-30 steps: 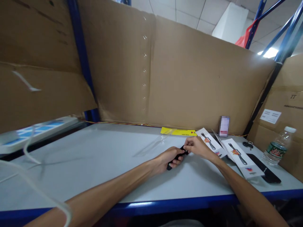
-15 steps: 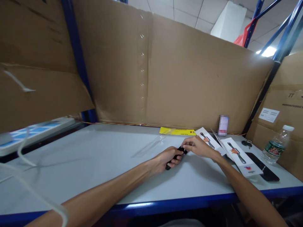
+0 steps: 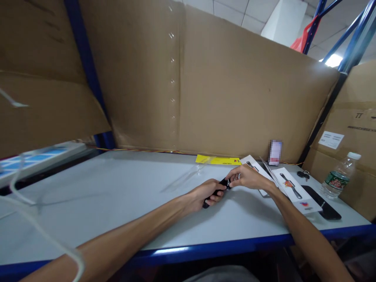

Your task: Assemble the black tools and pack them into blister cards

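Above the middle of the grey table [image 3: 117, 199], my left hand [image 3: 212, 192] is wrapped round a black handled tool [image 3: 206, 203], which slants up to the right. My right hand [image 3: 242, 177] is at the tool's upper end, thumb and fingers bent together at a small shiny part; whether they grip it or something tiny cannot be made out. Behind the hands lie a yellow card [image 3: 217, 159] and a clear plastic sleeve [image 3: 185, 177]. White boxes [image 3: 296, 190] with a printed picture of a handled tool are right of my right hand.
A black phone [image 3: 326, 205], keys [image 3: 303, 175] and a water bottle [image 3: 337, 177] are at the right. A small pale pack [image 3: 275, 152] stands at the back by the cardboard wall [image 3: 235, 90]. A white cable [image 3: 44, 233] hangs at the left, near a power strip [image 3: 38, 158].
The camera view has shifted slightly. My right hand's fingers have bent a little differently at the tool's upper end; my left hand keeps its hold.
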`<state>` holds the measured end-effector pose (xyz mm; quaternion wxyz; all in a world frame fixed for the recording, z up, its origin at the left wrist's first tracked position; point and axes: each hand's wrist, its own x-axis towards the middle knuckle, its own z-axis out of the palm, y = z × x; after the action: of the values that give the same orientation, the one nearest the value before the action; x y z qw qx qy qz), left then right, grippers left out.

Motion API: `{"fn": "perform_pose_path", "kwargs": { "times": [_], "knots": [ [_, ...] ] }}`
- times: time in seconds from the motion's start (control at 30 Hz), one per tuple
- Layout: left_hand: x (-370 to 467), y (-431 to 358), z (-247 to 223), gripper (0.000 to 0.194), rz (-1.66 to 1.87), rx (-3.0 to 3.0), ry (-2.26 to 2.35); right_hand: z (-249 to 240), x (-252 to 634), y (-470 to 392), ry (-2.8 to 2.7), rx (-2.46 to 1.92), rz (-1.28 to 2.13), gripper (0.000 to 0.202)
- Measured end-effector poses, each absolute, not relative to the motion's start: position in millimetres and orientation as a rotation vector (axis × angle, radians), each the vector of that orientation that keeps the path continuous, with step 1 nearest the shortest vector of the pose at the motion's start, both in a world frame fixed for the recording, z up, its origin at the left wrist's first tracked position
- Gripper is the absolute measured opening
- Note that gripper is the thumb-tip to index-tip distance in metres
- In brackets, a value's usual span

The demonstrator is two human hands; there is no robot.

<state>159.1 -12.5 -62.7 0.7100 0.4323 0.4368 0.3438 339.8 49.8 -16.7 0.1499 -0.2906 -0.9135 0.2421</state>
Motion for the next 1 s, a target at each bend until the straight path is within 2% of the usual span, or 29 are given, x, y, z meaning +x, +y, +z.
{"fn": "perform_pose_path", "kwargs": {
  "times": [0.2, 0.4, 0.57, 0.7, 0.77, 1.0],
  "knots": [
    [160.6, -13.2, -60.8, 0.013, 0.768, 0.985, 0.996, -23.8, 335.3, 49.4, -2.624, -0.847, 0.534, 0.006],
    [160.7, -14.9, -61.5, 0.019, 0.777, 0.999, 0.998, -37.1, 323.2, 42.8, -2.613, -1.005, 0.037, 0.017],
    [158.6, -12.9, -64.9, 0.022, 0.768, 0.989, 0.969, -31.1, 323.5, 41.6, -2.570, -1.061, 0.111, 0.031],
    [157.4, -12.1, -65.8, 0.022, 0.756, 0.984, 0.960, -17.5, 335.6, 43.8, -2.573, -0.905, 0.428, 0.010],
    [157.3, -12.3, -65.9, 0.021, 0.753, 0.989, 0.963, -14.0, 340.7, 45.0, -2.630, -0.841, 0.525, 0.016],
    [158.0, -13.0, -65.1, 0.015, 0.740, 0.997, 0.977, -16.1, 339.2, 44.6, -2.706, -0.855, 0.409, 0.007]
  ]
}}
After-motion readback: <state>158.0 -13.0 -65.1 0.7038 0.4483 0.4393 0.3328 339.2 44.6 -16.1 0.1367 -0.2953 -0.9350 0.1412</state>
